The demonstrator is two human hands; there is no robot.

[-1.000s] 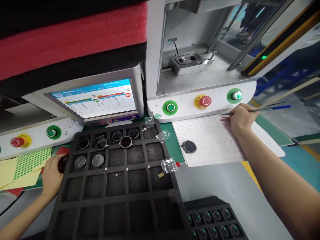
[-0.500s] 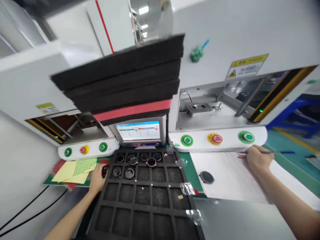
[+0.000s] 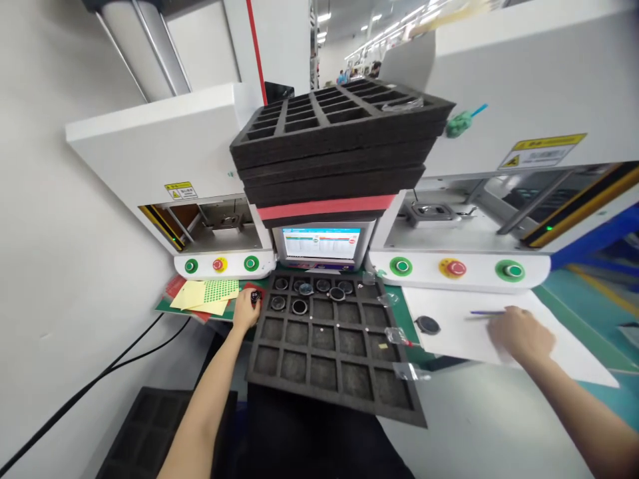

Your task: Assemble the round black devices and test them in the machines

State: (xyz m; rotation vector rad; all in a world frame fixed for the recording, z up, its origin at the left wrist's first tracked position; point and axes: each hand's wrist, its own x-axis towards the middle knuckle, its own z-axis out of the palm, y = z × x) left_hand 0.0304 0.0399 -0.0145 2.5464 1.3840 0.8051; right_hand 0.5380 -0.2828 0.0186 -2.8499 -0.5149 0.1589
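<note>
My left hand is closed around a small black watch body, beside the left edge of the black foam tray. Several round watch parts, such as a dark-faced one, sit in the tray's upper pockets. One watch part rests across the pocket dividers. On the right, my right hand lies over a white paper sheet with curled, slightly blurred fingers. A blue pen sticks out leftward from its fingertips. Another round watch part lies at the sheet's left edge.
A monitor stands behind the tray, below stacked foam trays. Machines with button panels flank it. Yellow sticker sheets lie at left; clear plastic film clings to the tray's right side. Another foam tray is lower left.
The view has shifted left and tilted, showing the top of the tray stack. The pen now extends left of my right hand instead of past its right side. My left hand keeps the watch body.
</note>
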